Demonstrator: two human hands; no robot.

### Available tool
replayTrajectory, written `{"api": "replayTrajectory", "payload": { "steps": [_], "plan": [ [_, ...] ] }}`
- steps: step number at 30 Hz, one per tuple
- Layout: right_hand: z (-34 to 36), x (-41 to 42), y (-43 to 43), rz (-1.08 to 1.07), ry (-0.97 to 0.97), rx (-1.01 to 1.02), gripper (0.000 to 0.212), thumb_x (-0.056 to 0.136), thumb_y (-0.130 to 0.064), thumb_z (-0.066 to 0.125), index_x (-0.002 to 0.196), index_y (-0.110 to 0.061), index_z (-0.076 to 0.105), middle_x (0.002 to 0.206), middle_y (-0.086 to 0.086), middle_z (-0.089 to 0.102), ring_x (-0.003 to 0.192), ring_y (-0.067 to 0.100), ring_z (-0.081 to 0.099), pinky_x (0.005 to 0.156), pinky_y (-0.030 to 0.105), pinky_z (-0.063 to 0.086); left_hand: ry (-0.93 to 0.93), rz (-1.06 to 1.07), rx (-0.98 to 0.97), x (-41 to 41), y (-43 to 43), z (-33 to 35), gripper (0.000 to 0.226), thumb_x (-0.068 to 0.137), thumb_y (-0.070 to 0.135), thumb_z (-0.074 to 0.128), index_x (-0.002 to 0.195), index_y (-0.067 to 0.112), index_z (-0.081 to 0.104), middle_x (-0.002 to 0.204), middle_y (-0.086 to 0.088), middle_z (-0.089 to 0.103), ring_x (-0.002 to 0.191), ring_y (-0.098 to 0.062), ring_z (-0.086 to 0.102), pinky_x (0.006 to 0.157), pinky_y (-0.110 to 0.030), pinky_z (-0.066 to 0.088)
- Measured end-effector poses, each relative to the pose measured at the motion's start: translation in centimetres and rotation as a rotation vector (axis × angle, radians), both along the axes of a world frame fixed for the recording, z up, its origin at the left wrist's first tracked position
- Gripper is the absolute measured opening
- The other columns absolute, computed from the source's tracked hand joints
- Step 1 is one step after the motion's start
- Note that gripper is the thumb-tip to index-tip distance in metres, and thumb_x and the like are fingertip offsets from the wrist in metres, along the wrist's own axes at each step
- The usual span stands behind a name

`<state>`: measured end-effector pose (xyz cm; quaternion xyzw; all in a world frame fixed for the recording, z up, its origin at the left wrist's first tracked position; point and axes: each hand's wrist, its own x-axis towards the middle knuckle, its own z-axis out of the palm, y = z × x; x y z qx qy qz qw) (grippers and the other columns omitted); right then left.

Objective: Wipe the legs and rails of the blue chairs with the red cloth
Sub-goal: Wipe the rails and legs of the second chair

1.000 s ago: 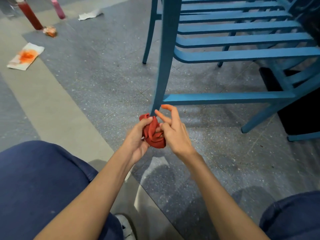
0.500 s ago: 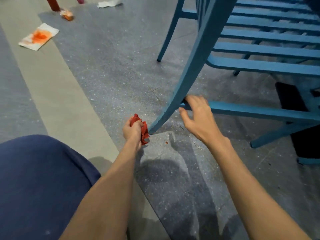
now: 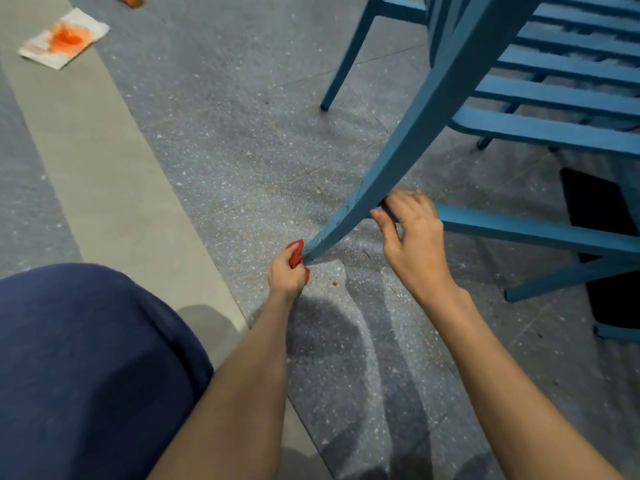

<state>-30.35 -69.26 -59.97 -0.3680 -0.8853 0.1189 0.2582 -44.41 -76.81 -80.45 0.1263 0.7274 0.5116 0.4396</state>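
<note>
A: What is different from a second ago?
B: Then both grips were bunching the red cloth [image 3: 295, 255] between them, just short of the leg's foot. Now they have split. The left grip [image 3: 285, 277] alone has its fingers curled round the cloth. It presses it against the foot of the near leg [image 3: 398, 161] of the blue chair [image 3: 554, 129]. So the cloth sits at the top of that grip, touching the leg where it meets the floor [image 3: 225, 150].
A: And the right grip?
B: The right grip [image 3: 414, 237] has let the cloth go and closed round the lower rail [image 3: 536, 230]. It holds right at the joint with the same leg, up and to the right of the left grip, with its fingers over the top.
A: What does that mean for the job?
B: I'd say the readying is over and wiping has begun at the lowest point of this leg, with the right grip steadying the chair. The leg above the left grip, the rail running off to the right of the right grip, and the legs beyond both grips all look still to do.
A: Anything to watch?
B: A small reddish speck [image 3: 334, 283] lies on the floor just right of the left grip, and a stained napkin [image 3: 64, 38] lies far off to its upper left
</note>
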Motion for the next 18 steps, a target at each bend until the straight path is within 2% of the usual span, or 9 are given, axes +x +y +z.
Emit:
{"api": "replayTrajectory", "payload": {
  "steps": [2, 5, 6, 9, 12, 14, 15, 18],
  "plan": [
    [0.0, 0.0, -0.1, 0.000, 0.004, 0.000, 0.022, 0.093, -0.016, 0.056, 0.108, -0.005, 0.068, 0.111, 0.007, 0.069, 0.103, 0.027, 0.057, 0.098, 0.034, 0.037, -0.061, 0.030, 0.101, 0.9, -0.7, 1.4, 0.061, 0.079, -0.011, 0.044, 0.134, 0.015, 0.051, 0.125, -0.011, 0.061, 0.099, -0.038, 0.063, 0.072, -0.035, 0.052],
    [-0.2, 0.0, 0.0, -0.004, 0.019, 0.019, 0.023, 0.093, -0.017, 0.056, 0.110, -0.006, 0.067, 0.113, 0.007, 0.069, 0.105, 0.026, 0.057, 0.099, 0.034, 0.036, -0.097, 0.034, 0.201, 1.8, -2.0, 1.0, 0.061, 0.082, -0.012, 0.044, 0.136, 0.014, 0.048, 0.132, -0.012, 0.056, 0.118, -0.043, 0.049, 0.096, -0.050, 0.046],
    [-0.3, 0.0, 0.1, -0.006, 0.025, 0.028, 0.023, 0.093, -0.017, 0.057, 0.110, -0.006, 0.067, 0.112, 0.007, 0.069, 0.104, 0.026, 0.057, 0.099, 0.034, 0.036, -0.085, 0.014, 0.210, 1.7, -2.2, 0.5, 0.063, 0.082, -0.012, 0.044, 0.138, 0.016, 0.046, 0.136, -0.010, 0.053, 0.122, -0.039, 0.048, 0.100, -0.050, 0.043],
    [-0.6, 0.1, 0.2, 0.000, 0.037, 0.060, 0.022, 0.093, -0.017, 0.057, 0.109, -0.005, 0.067, 0.109, 0.006, 0.069, 0.102, 0.025, 0.057, 0.097, 0.034, 0.036, 0.025, -0.098, 0.163, 0.7, -1.7, -0.4, 0.068, 0.082, -0.013, 0.048, 0.142, 0.017, 0.039, 0.141, 0.005, 0.043, 0.127, -0.016, 0.048, 0.107, -0.038, 0.040],
    [-0.7, -0.1, 0.3, -0.004, 0.047, 0.064, 0.022, 0.092, -0.017, 0.057, 0.108, -0.005, 0.067, 0.106, 0.006, 0.070, 0.100, 0.025, 0.057, 0.095, 0.032, 0.035, 0.142, -0.165, 0.042, -0.1, -0.8, -0.6, 0.071, 0.078, -0.004, 0.055, 0.142, 0.023, 0.040, 0.137, 0.007, 0.049, 0.111, -0.016, 0.058, 0.098, -0.035, 0.048],
    [-0.8, -0.1, 0.2, -0.013, 0.053, 0.059, 0.022, 0.092, -0.016, 0.057, 0.107, -0.004, 0.067, 0.105, 0.006, 0.070, 0.099, 0.026, 0.057, 0.094, 0.032, 0.035, 0.020, -0.138, 0.045, -0.2, -0.6, -0.4, 0.072, 0.079, -0.006, 0.054, 0.142, 0.024, 0.039, 0.135, 0.001, 0.054, 0.078, -0.019, 0.063, 0.074, -0.038, 0.055],
    [-0.8, -0.1, 0.1, -0.016, 0.057, 0.057, 0.022, 0.092, -0.016, 0.057, 0.107, -0.004, 0.067, 0.105, 0.006, 0.070, 0.099, 0.025, 0.056, 0.095, 0.033, 0.035, -0.050, -0.106, 0.065, -0.1, -0.6, -0.2, 0.071, 0.081, -0.009, 0.052, 0.143, 0.022, 0.038, 0.135, -0.001, 0.054, 0.066, -0.017, 0.057, 0.065, -0.036, 0.051],
    [-0.8, -0.3, -0.1, -0.024, 0.069, 0.031, 0.021, 0.091, -0.015, 0.057, 0.107, -0.005, 0.067, 0.105, 0.006, 0.069, 0.100, 0.023, 0.054, 0.096, 0.034, 0.035, -0.143, -0.052, 0.133, 0.6, -0.7, 1.3, 0.071, 0.083, -0.015, 0.049, 0.144, 0.017, 0.036, 0.139, -0.010, 0.050, 0.065, -0.010, 0.054, 0.059, -0.031, 0.045]
  ]
}}
